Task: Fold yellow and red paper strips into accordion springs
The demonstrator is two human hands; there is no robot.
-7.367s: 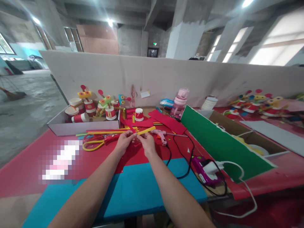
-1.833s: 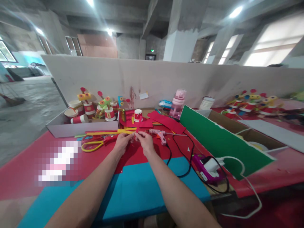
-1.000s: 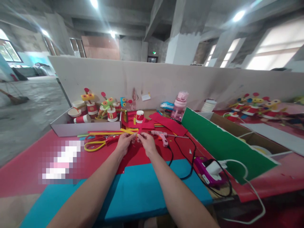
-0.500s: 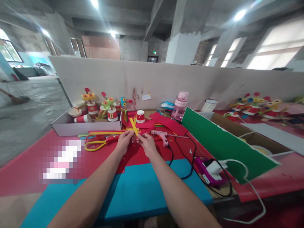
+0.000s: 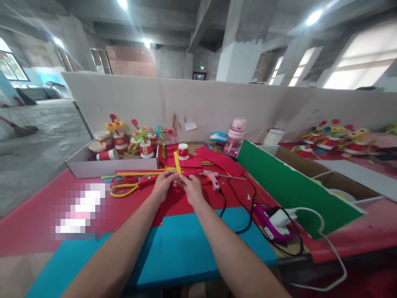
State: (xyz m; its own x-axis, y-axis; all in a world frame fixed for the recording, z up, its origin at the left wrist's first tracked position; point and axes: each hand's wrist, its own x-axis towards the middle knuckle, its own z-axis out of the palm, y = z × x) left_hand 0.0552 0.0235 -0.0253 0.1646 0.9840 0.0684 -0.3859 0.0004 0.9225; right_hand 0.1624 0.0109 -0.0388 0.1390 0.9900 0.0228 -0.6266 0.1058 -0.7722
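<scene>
A yellow paper strip (image 5: 177, 162) stands up from between my fingertips over the red table covering. My left hand (image 5: 164, 184) pinches its lower end from the left, and my right hand (image 5: 191, 188) pinches it from the right; the fingers of both hands meet there and partly hide that end. Just behind the strip stands a red and white paper cup (image 5: 183, 152), upside down. To the right of my right hand lies a pink glue gun (image 5: 213, 180). Left of my left hand are yellow-handled scissors (image 5: 124, 191) and several long coloured strips (image 5: 136, 172).
A white box (image 5: 111, 169) at the back left holds paper cups and cup figures. Green board (image 5: 288, 190) edges a divided box on the right. A purple power strip (image 5: 274, 225) with cables lies at front right, beside a blue sheet (image 5: 186, 244). Red paper (image 5: 220, 160) lies behind.
The yellow strip has turned more upright. My two hands have come closer together, fingertips now meeting at its lower end.
</scene>
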